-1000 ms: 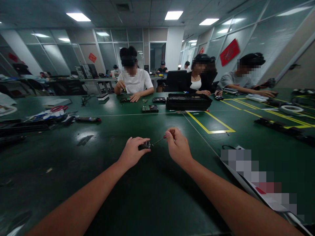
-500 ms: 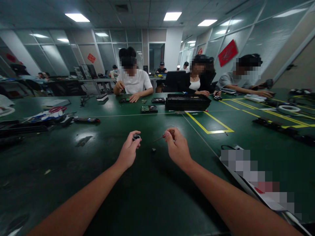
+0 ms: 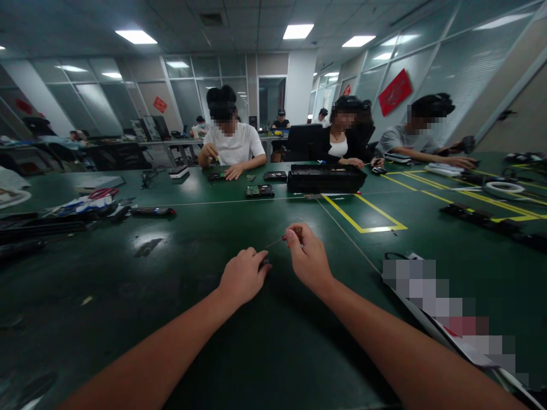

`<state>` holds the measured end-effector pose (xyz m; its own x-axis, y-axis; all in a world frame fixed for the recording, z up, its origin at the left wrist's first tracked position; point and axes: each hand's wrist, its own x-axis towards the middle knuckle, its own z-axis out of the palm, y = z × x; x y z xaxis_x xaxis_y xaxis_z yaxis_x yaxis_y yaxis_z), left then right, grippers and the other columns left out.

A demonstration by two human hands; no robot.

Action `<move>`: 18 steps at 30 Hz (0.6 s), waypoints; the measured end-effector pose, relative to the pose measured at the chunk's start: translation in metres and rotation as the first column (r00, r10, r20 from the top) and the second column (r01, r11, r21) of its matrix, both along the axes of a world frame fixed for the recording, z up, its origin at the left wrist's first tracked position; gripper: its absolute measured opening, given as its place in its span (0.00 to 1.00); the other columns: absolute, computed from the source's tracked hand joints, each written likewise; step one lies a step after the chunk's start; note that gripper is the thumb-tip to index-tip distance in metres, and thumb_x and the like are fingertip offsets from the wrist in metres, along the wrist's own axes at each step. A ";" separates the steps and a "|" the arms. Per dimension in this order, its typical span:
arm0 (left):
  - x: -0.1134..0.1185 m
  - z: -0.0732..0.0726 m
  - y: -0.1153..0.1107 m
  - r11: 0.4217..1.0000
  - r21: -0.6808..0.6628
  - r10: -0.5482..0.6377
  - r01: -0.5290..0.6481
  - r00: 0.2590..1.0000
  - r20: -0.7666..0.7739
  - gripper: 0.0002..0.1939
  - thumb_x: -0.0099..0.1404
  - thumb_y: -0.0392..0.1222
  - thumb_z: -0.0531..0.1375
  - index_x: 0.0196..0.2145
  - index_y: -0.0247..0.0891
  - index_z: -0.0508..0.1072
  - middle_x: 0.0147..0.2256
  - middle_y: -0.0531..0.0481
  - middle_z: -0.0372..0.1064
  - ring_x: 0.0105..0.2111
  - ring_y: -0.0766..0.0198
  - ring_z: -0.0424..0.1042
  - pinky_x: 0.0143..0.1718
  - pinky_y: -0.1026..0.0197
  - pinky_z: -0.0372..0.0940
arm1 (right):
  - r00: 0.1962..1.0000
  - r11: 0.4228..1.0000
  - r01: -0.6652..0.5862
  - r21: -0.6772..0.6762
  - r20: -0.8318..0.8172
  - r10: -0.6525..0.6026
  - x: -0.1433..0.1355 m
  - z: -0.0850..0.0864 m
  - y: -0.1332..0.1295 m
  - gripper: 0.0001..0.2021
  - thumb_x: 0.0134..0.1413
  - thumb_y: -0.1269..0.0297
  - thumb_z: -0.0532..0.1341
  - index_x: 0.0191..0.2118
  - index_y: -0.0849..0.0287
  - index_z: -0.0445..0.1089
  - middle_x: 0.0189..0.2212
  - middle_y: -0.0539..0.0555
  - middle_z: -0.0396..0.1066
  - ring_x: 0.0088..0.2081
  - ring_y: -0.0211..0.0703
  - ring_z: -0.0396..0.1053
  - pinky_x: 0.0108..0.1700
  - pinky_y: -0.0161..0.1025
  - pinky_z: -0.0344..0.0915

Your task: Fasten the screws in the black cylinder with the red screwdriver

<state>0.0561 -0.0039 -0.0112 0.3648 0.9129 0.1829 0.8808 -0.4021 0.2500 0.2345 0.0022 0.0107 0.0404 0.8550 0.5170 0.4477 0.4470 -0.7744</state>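
Note:
My left hand is low over the green table, palm down. Its thumb and forefinger close around a small dark part, largely covered by the fingers; firm contact is hard to make out. No ring-shaped piece shows now, and the palm is out of sight. My right hand grips a thin screwdriver by its reddish-brown handle. The slim metal shaft points left, its tip close to my left fingertips.
Across the green table sit co-workers, near a long black housing and an opened device with a circuit board. A black cylindrical tool and red-handled scissors lie left. A white-edged, blurred sheet lies right.
My left hand has moved right and turned palm down, reaching the small dark part on the table. The ring-shaped piece it held has gone from view. My right hand stays put with the screwdriver.

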 end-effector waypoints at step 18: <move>-0.112 0.035 0.056 0.898 -0.262 0.439 -0.355 0.671 0.597 0.15 0.70 0.46 0.58 0.50 0.38 0.75 0.45 0.52 0.73 0.41 0.63 0.69 0.43 0.60 0.62 | 0.999 0.999 -0.036 -0.037 0.021 0.037 0.004 0.000 0.001 0.10 0.68 0.57 0.52 0.39 0.56 0.67 0.29 0.51 0.70 0.31 0.43 0.69 0.33 0.39 0.60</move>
